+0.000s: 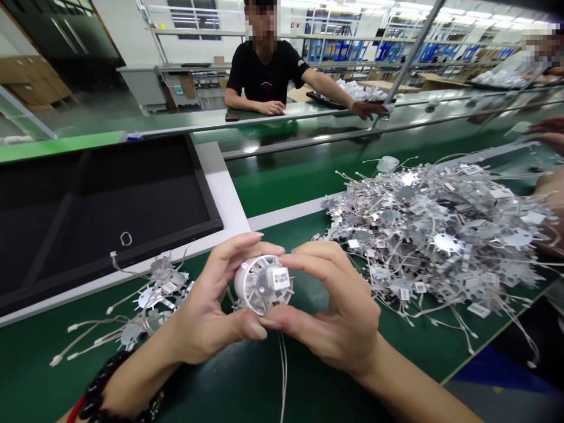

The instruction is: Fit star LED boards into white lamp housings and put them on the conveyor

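Between my two hands is a white round finned housing (242, 286), its open end facing me. A metal disc part (262, 288) lies in that end, bearing a white block with a printed label (281, 278). My left hand (207, 311) wraps the housing's left side, thumb below and fingers above. My right hand (339, 305) pinches it from the right, fingertips at the top rim and thumb at the bottom edge. Two thin white wires (283, 364) hang down from it. Near my left forearm lie several loose metal disc parts with wires (152, 299).
A large heap of wired metal disc parts (432, 235) covers the green table (352, 364) at right. At left lies a black tray (101, 205) with a small white ring (126, 238). A co-worker (267, 73) sits across the line; another person's hand (549, 129) is at far right.
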The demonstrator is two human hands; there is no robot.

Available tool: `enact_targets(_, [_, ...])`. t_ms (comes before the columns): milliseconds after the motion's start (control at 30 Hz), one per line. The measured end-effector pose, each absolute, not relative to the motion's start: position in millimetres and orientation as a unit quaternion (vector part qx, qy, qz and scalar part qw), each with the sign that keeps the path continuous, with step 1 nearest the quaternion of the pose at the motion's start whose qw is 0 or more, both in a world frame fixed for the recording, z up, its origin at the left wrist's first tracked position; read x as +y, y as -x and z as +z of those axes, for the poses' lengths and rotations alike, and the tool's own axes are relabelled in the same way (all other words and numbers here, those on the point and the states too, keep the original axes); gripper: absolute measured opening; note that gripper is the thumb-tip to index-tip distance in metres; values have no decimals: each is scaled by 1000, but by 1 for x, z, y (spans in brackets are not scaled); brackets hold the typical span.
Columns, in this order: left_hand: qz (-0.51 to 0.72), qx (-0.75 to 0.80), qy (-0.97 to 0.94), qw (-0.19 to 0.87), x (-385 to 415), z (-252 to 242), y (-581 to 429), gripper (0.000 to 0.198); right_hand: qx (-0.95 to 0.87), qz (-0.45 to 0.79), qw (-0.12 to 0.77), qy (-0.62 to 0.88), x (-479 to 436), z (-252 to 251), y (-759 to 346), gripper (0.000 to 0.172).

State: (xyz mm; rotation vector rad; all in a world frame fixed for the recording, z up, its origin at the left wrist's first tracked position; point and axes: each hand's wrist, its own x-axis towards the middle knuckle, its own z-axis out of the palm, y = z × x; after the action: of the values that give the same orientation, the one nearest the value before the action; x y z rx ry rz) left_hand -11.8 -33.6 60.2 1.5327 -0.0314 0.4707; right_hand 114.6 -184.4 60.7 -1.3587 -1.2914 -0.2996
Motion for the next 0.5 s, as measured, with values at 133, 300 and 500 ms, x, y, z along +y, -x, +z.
enact_targets(133, [221,-4,-682,697,-33,59,10,66,-545,-116,593,581,-183,62,-116,38])
enact_targets(300, [226,-5,-668,709,-32,62,9,64,-539,-100,600,583,-182,62,-115,42])
enact_targets(500, [208,-3,-642,738,-32,68,8,55,-556,-107,598,568,-183,62,-115,41])
